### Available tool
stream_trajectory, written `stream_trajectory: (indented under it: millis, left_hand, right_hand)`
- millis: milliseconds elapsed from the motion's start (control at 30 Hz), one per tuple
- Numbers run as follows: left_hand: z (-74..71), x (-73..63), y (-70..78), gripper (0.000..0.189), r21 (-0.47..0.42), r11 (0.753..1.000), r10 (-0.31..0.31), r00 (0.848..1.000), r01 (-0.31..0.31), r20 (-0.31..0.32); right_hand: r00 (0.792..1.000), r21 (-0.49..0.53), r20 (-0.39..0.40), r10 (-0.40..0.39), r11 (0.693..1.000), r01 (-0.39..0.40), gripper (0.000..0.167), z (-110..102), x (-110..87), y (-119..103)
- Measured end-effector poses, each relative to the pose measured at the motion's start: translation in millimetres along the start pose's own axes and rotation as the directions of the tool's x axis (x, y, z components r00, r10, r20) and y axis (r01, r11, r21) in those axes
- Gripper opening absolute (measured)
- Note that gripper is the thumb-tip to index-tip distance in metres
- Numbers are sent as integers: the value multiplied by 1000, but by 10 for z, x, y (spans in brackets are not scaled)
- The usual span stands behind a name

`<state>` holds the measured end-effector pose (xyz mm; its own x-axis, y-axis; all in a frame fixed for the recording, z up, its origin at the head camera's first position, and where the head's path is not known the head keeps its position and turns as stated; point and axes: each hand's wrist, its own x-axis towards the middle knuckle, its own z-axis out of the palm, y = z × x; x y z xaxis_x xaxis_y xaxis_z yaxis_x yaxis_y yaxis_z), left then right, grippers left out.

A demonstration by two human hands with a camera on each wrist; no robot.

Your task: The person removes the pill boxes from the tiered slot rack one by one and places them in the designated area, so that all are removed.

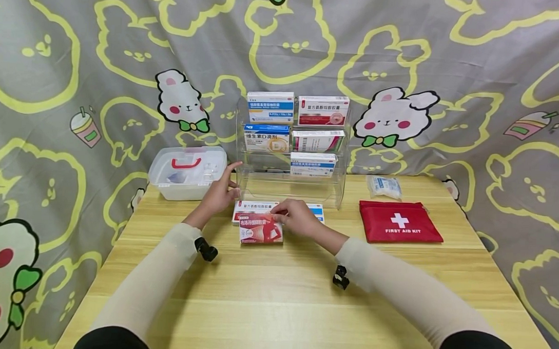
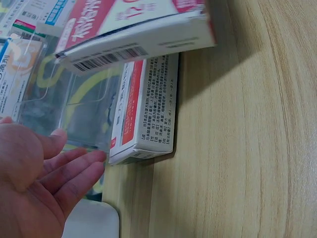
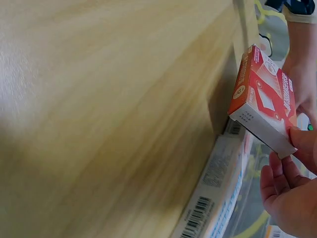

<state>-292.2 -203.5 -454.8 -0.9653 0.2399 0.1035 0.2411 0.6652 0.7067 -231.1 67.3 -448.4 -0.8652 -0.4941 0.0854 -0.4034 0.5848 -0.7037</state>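
Note:
My right hand (image 1: 298,218) pinches a red-and-white medicine box (image 1: 260,229) at its right end, thumb against the box in the right wrist view. That box is held up in front of a white box with a red band (image 1: 255,206). A white-and-blue box (image 1: 317,212), partly hidden by the right hand, lies in line with it at the foot of a clear tiered display rack (image 1: 279,192). At the rack's lower left side is my left hand (image 1: 219,194), fingers extended and holding nothing. Whether it touches the rack, I cannot tell.
Several medicine boxes, including a vitamin D box (image 1: 266,138), stand on the rack's upper tiers. Left of it sits a translucent lidded case (image 1: 187,174) with a red handle. A red first aid pouch (image 1: 400,222) and a small clear packet (image 1: 384,187) lie to the right.

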Motion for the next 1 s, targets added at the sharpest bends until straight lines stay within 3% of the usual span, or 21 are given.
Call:
stream_trajectory:
  millis: [333, 733, 1000]
  left_hand:
    - [-2, 1, -8, 85, 4, 1000, 7, 1000, -7, -5]
    - [7, 1, -6, 85, 4, 1000, 2, 1000, -2, -11]
    - [11, 5, -16, 85, -3, 1000, 1, 1000, -1, -6]
  right_hand:
    - [1000, -5, 21, 22, 1000, -22, 16, 182, -33, -4]
    - [998, 27, 45, 54, 998, -55, 24, 246, -45, 1]
    - [1000, -14, 1, 28, 1000, -28, 27, 292, -67, 46]
